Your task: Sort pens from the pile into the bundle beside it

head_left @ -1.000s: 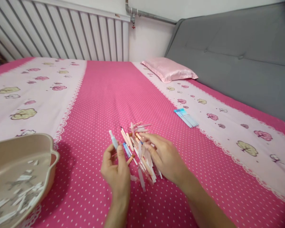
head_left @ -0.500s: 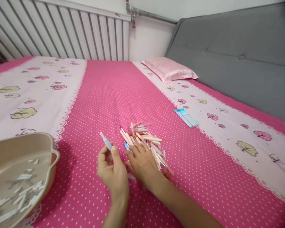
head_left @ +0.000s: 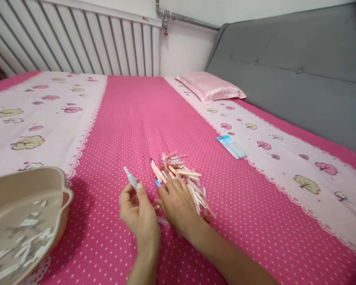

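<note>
In the head view, the left hand (head_left: 141,217) was grasping a pale blue tube (head_left: 132,181), with the thumb on one side and the fingers curled around the other. The tube's near end was hidden in the grip. Its long axis ran forward and to the left, so the narrow white tip pointed away from the pile (head_left: 190,172), which lay to the right of the grip.

The right hand (head_left: 178,204) was much the nearer to the pile: it lay palm down over the near left part, just beside the left hand. Its fingertips were bent down out of sight, so whether they pinched anything I cannot tell. A blue piece (head_left: 158,183) showed just beyond those fingers, most of its length covered. The pens in the pile lay at many angles, some pointing across the spread (head_left: 130,107), others toward the person. A translucent piece (head_left: 162,220) lay between the two wrists.

The basin (head_left: 32,186), with white bits (head_left: 29,221) in it, stood on the left hand's side, well apart from it. A row of blue pens (head_left: 231,147) lay beyond the pile to the right.
</note>
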Tool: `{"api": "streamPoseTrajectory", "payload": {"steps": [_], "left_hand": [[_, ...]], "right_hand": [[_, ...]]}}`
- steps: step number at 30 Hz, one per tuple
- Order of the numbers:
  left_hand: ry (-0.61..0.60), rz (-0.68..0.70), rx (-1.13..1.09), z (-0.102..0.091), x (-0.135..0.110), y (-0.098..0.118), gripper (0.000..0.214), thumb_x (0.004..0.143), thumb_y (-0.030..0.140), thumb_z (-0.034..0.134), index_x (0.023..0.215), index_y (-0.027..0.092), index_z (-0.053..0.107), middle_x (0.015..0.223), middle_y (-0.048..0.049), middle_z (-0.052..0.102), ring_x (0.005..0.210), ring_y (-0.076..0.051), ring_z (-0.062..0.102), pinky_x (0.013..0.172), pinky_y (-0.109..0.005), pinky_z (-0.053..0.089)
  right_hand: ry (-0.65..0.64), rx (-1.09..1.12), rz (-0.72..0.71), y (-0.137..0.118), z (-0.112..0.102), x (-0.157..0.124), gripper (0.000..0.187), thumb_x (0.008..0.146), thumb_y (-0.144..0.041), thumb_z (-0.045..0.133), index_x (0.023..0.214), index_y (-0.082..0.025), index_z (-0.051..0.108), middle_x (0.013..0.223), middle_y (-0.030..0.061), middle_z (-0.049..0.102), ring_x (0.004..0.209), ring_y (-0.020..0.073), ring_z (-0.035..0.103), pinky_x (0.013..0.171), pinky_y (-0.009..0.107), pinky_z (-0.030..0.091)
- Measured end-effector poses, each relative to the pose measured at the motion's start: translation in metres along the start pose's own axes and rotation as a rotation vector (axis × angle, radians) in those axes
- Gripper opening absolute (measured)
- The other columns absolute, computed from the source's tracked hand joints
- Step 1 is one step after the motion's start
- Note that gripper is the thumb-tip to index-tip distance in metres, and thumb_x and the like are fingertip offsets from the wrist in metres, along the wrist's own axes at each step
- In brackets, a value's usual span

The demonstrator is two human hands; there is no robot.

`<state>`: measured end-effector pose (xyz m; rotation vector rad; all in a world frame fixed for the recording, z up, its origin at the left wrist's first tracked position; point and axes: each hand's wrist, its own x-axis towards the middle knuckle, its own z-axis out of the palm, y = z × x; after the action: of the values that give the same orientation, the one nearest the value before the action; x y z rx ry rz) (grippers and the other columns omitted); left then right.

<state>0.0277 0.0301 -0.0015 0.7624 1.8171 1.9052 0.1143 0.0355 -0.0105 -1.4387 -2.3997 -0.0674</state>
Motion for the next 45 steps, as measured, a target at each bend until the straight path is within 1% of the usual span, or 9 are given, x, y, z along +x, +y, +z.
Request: {"api": "streamPoseTrajectory", "payload": {"steps": [3,6,9,12,25,30,36,38,45], "left_hand": [[0.031,0.071,0.048,-0.003,0.001,0.006,0.030,0.081,0.039,0.056,0.099,0.017,0.062,0.090,-0.0031,0.061,0.081,-0.013,0.054,0.073,-0.027,0.043],[0.072,0.131,0.054,-0.007,0.001,0.014,0.030,0.081,0.038,0.057,0.101,0.017,0.062,0.092,-0.0037,0.061,0.080,-0.013,0.055,0.071,-0.027,0.044],[0.120,0.176,0.032,-0.009,0.003,0.019,0.029,0.080,0.037,0.058,0.100,0.017,0.062,0.092,-0.0036,0.061,0.080,-0.013,0.056,0.073,-0.028,0.044],[0.150,0.202,0.019,-0.009,0.005,0.018,0.028,0.079,0.037,0.059,0.098,0.017,0.062,0.091,-0.0035,0.060,0.081,-0.014,0.056,0.075,-0.029,0.044],[0.027,0.208,0.111,-0.009,0.003,0.011,0.027,0.082,0.037,0.055,0.100,0.018,0.061,0.091,-0.0034,0.059,0.082,-0.015,0.055,0.073,-0.029,0.044],[-0.103,0.177,0.130,-0.008,0.002,0.005,0.028,0.082,0.039,0.054,0.100,0.018,0.061,0.091,-0.0041,0.060,0.082,-0.016,0.055,0.072,-0.029,0.044],[-0.378,0.160,0.190,-0.004,-0.003,0.005,0.029,0.082,0.041,0.054,0.097,0.018,0.064,0.088,-0.0052,0.061,0.077,-0.018,0.055,0.065,-0.029,0.044],[-0.475,0.143,0.201,-0.003,-0.004,0.005,0.031,0.081,0.041,0.054,0.098,0.017,0.064,0.087,-0.0062,0.062,0.075,-0.018,0.056,0.065,-0.030,0.045],[-0.710,0.153,0.258,0.001,-0.009,0.006,0.030,0.082,0.038,0.054,0.100,0.016,0.064,0.078,-0.0058,0.069,0.069,-0.018,0.058,0.066,-0.030,0.044]], "right_hand": [[0.009,0.120,-0.007,-0.004,-0.011,0.000,0.014,0.086,-0.030,0.053,0.091,-0.018,0.056,0.091,0.0068,0.057,0.089,0.0217,0.048,0.085,0.039,0.038],[0.003,0.211,-0.156,-0.012,-0.014,-0.001,0.010,0.087,-0.025,0.049,0.092,-0.018,0.055,0.087,0.0048,0.056,0.083,0.0188,0.046,0.085,0.037,0.037],[-0.025,0.197,-0.339,-0.018,-0.001,-0.004,0.009,0.087,-0.024,0.046,0.088,-0.018,0.054,0.082,0.0032,0.054,0.078,0.0184,0.046,0.085,0.037,0.036],[-0.023,0.154,-0.390,-0.018,0.016,-0.006,0.012,0.090,-0.024,0.043,0.087,-0.019,0.054,0.077,0.0016,0.053,0.071,0.0172,0.045,0.070,0.031,0.037],[0.071,0.012,0.010,0.007,0.003,0.002,0.015,0.082,-0.007,0.048,0.087,-0.018,0.057,0.086,0.0067,0.059,0.081,0.0208,0.050,0.078,0.035,0.037],[0.188,0.418,0.183,0.020,-0.016,0.007,0.015,0.086,-0.013,0.046,0.084,-0.019,0.060,0.082,0.0042,0.064,0.081,0.0191,0.056,0.080,0.035,0.041],[0.295,1.142,0.484,0.049,-0.039,0.010,0.008,0.083,-0.025,0.052,0.090,-0.021,0.055,0.087,0.0017,0.065,0.083,0.0164,0.063,0.078,0.033,0.049],[0.299,1.335,0.547,0.056,-0.048,0.009,0.019,0.081,-0.027,0.056,0.100,-0.023,0.052,0.086,0.0007,0.066,0.080,0.0154,0.064,0.076,0.033,0.051],[0.387,1.428,0.551,0.068,-0.074,0.007,0.056,0.082,-0.024,0.055,0.133,-0.033,0.034,0.103,0.0028,0.062,0.084,0.0165,0.066,0.082,0.038,0.052]]}}
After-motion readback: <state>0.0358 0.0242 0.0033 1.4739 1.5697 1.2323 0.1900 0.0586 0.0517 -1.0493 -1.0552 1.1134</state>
